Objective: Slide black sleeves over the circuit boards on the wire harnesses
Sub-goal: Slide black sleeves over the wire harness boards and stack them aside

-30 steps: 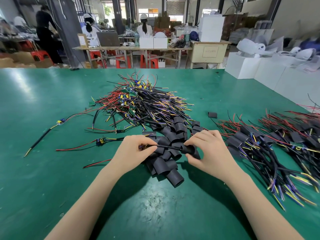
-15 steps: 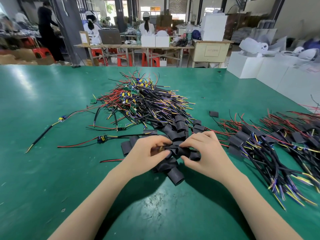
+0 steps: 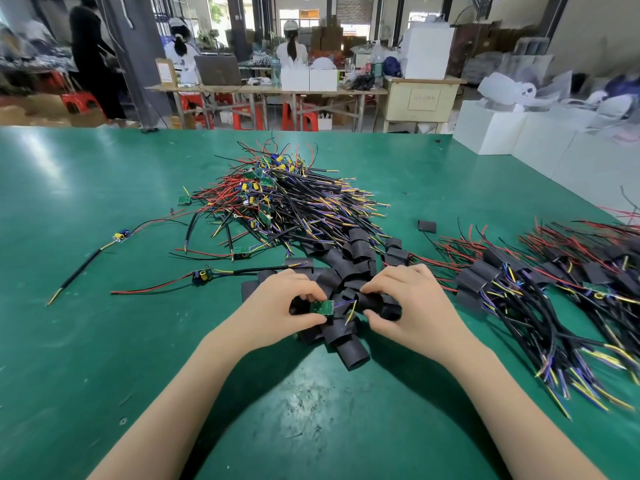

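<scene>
Both hands meet over the heap of loose black sleeves (image 3: 341,271) at the near middle of the green table (image 3: 86,358). The left hand (image 3: 280,306) pinches a small green circuit board (image 3: 322,308) between thumb and fingers, the board jutting toward 3 o'clock from the fingertips. The right hand (image 3: 410,304) is closed on a black sleeve (image 3: 370,301) just beside the board at 3 o'clock; thin purple and yellow wires (image 3: 348,311) span the gap between board and sleeve. A tangle of unsleeved harnesses (image 3: 284,209) lies at 12 o'clock of the hands, and a spread of sleeved harnesses (image 3: 540,292) lies at 3 o'clock, well apart from the grip.
</scene>
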